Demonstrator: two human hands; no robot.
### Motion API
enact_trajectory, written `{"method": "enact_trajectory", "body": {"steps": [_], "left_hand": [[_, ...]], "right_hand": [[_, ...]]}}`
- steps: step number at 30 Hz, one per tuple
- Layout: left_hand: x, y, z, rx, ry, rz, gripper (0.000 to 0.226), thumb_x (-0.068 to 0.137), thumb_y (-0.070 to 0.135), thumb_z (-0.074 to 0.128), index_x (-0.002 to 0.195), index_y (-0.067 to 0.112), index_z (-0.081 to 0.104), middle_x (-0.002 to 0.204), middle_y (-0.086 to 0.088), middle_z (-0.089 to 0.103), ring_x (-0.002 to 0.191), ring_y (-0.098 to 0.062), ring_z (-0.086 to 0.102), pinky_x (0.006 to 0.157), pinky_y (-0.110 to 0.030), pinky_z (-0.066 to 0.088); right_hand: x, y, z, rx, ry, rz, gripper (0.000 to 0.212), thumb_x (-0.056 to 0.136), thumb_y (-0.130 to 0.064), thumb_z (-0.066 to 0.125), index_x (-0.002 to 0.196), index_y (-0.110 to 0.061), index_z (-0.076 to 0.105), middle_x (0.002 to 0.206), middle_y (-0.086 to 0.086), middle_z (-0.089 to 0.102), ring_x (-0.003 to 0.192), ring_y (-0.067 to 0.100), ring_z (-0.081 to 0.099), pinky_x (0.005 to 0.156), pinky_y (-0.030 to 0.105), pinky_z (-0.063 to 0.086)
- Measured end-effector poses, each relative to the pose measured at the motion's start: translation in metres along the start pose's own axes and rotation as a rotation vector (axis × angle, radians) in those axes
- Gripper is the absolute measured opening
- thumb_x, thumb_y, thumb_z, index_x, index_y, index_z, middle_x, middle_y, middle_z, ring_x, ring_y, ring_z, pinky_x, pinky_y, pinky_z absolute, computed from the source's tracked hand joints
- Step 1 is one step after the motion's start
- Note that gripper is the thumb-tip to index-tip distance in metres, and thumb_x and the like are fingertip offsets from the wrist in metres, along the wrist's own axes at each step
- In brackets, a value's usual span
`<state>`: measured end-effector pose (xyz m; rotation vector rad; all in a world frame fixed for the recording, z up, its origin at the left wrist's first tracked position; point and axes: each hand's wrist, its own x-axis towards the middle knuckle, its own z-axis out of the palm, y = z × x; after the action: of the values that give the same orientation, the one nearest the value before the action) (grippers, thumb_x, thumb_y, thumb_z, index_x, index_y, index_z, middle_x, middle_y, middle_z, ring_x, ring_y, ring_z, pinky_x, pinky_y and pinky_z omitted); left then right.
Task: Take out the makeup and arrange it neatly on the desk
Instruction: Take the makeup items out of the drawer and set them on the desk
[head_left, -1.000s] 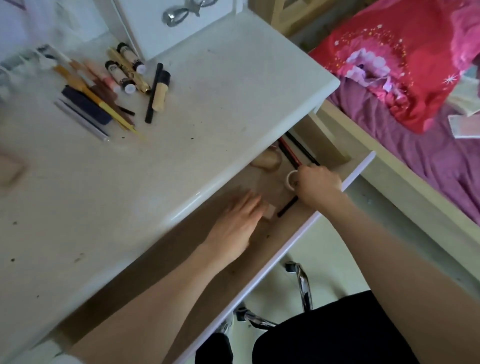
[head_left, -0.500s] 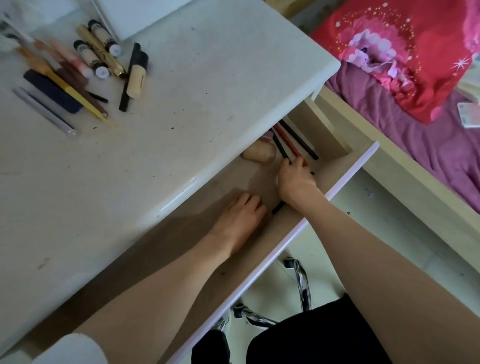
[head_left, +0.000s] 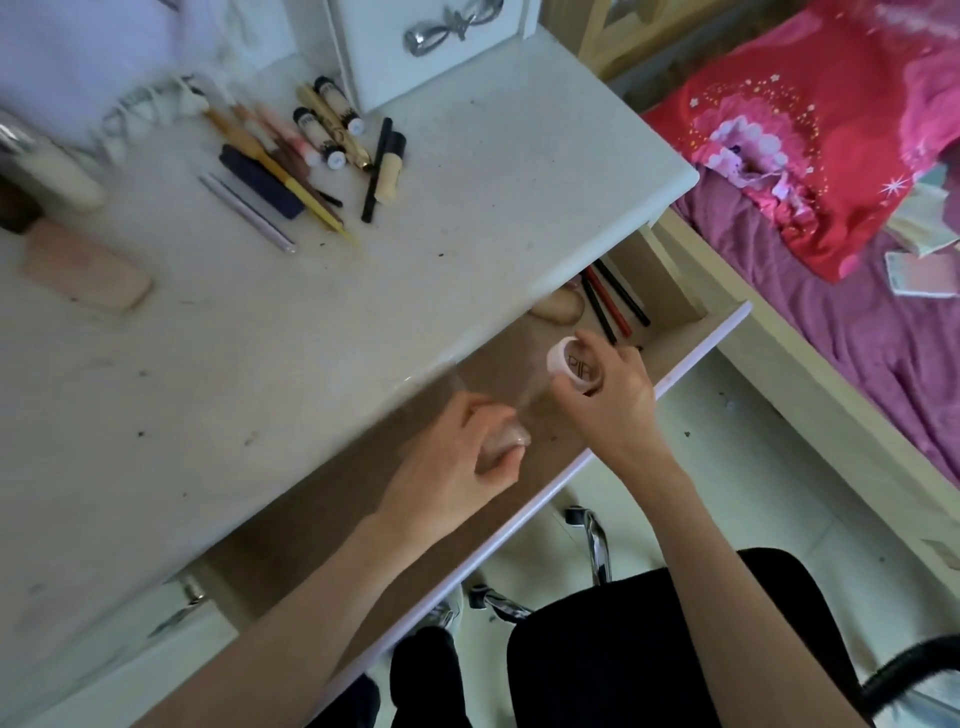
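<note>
Makeup in two places: a cluster of pencils, brushes and tubes (head_left: 311, 156) lies on the tabletop (head_left: 467, 208) well beyond both hands, and more remains in the open drawer (head_left: 691, 332) beneath the tabletop's front edge. Right hand (head_left: 608, 400), grip curled round a small white-capped jar (head_left: 574, 364), holds it above the drawer, cap end pointing toward the tabletop edge. Left hand (head_left: 457, 457), grip closed round a small pale pink item (head_left: 506, 441) (blurred; its kind cannot be told), is just left of the jar and close beneath the tabletop's overhanging edge. Beyond the right grip, at the drawer's far end, lie red and black pencils (head_left: 613, 301) side by side against the drawer's side wall, with a beige sponge (head_left: 558, 306) just left of them, partly under the overhang. Bare drawer floor runs from the left grip back along the forearm. A broad stretch of bare tabletop lies between the hands and the cluster. Left of that, a pink case (head_left: 83, 270) rests on the tabletop. To the right of the drawer stands a bed (head_left: 857, 338).
</note>
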<state>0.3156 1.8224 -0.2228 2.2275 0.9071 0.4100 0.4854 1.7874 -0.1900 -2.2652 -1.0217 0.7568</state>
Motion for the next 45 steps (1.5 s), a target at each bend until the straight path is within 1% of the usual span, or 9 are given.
{"method": "enact_trajectory", "body": {"steps": [3,5,8,13,20,25,32,39,45], "left_hand": [[-0.020,-0.005,-0.032,-0.039,0.137,0.010,0.033,0.083,0.035,0.058,0.106,0.011,0.060,0.107,-0.004,0.054,0.088,-0.010,0.057,0.075,-0.017,0.050],[-0.035,-0.016,-0.056,-0.039,0.226,-0.019,0.029,0.081,0.027,0.063,0.104,0.009,0.060,0.105,-0.005,0.053,0.089,-0.011,0.056,0.078,-0.015,0.049],[-0.062,-0.039,-0.093,0.028,0.331,-0.088,0.026,0.080,0.023,0.063,0.100,0.009,0.060,0.103,-0.006,0.055,0.092,-0.016,0.056,0.080,-0.015,0.047],[-0.116,-0.088,-0.152,0.167,0.441,-0.270,0.028,0.074,0.016,0.072,0.099,0.012,0.062,0.103,-0.004,0.059,0.097,-0.019,0.052,0.084,-0.034,0.047],[-0.190,-0.150,-0.218,0.322,0.525,-0.541,0.030,0.075,0.020,0.067,0.104,0.016,0.060,0.109,-0.002,0.060,0.100,-0.028,0.052,0.087,-0.032,0.027],[-0.222,-0.190,-0.252,0.379,0.671,-0.653,0.035,0.073,0.019,0.070,0.104,0.009,0.058,0.109,-0.012,0.056,0.103,-0.028,0.043,0.086,-0.031,0.024],[-0.243,-0.226,-0.292,0.240,0.880,-0.798,0.040,0.076,0.013,0.070,0.113,0.007,0.056,0.117,-0.015,0.054,0.109,-0.035,0.043,0.089,-0.039,0.030],[-0.239,-0.264,-0.320,0.195,0.877,-0.838,0.029,0.082,0.009,0.063,0.109,0.001,0.057,0.116,-0.016,0.057,0.112,-0.032,0.046,0.094,-0.018,0.021],[-0.236,-0.280,-0.323,0.191,0.705,-0.859,0.025,0.088,0.013,0.057,0.112,0.006,0.060,0.128,-0.012,0.053,0.122,-0.029,0.044,0.101,-0.022,0.023]], "right_hand": [[-0.023,-0.028,0.009,0.126,0.034,-0.036,0.049,0.086,-0.029,0.061,0.133,-0.024,0.048,0.112,-0.003,0.042,0.087,-0.004,0.049,0.074,-0.001,0.034],[-0.034,-0.049,0.021,0.135,0.014,-0.073,0.050,0.086,-0.028,0.062,0.133,-0.021,0.048,0.111,-0.006,0.039,0.086,-0.013,0.046,0.072,-0.006,0.032],[-0.049,-0.083,0.050,0.105,-0.048,-0.124,0.051,0.086,-0.027,0.064,0.133,-0.018,0.047,0.111,-0.009,0.037,0.088,-0.004,0.047,0.078,0.001,0.032],[-0.077,-0.140,0.121,0.036,-0.190,-0.283,0.054,0.085,-0.026,0.065,0.134,-0.016,0.046,0.113,-0.008,0.038,0.096,0.005,0.049,0.082,0.002,0.029],[-0.106,-0.216,0.218,-0.155,-0.387,-0.553,0.062,0.083,-0.032,0.067,0.137,-0.018,0.040,0.124,0.000,0.045,0.109,0.015,0.046,0.088,0.012,0.031],[-0.111,-0.259,0.268,-0.278,-0.377,-0.691,0.059,0.082,-0.031,0.068,0.134,-0.014,0.045,0.125,0.003,0.050,0.111,0.023,0.038,0.091,0.021,0.028],[-0.107,-0.293,0.305,-0.274,-0.370,-0.740,0.055,0.084,-0.007,0.060,0.136,-0.009,0.041,0.130,0.009,0.046,0.111,0.029,0.041,0.094,0.025,0.029],[-0.110,-0.290,0.318,-0.152,-0.266,-0.721,0.044,0.085,-0.003,0.057,0.129,-0.005,0.048,0.122,0.010,0.055,0.105,0.022,0.044,0.090,0.019,0.029],[-0.118,-0.267,0.312,-0.301,-0.136,-0.787,0.040,0.086,-0.006,0.060,0.124,0.005,0.053,0.133,0.019,0.052,0.121,0.036,0.050,0.106,0.045,0.035]]}}
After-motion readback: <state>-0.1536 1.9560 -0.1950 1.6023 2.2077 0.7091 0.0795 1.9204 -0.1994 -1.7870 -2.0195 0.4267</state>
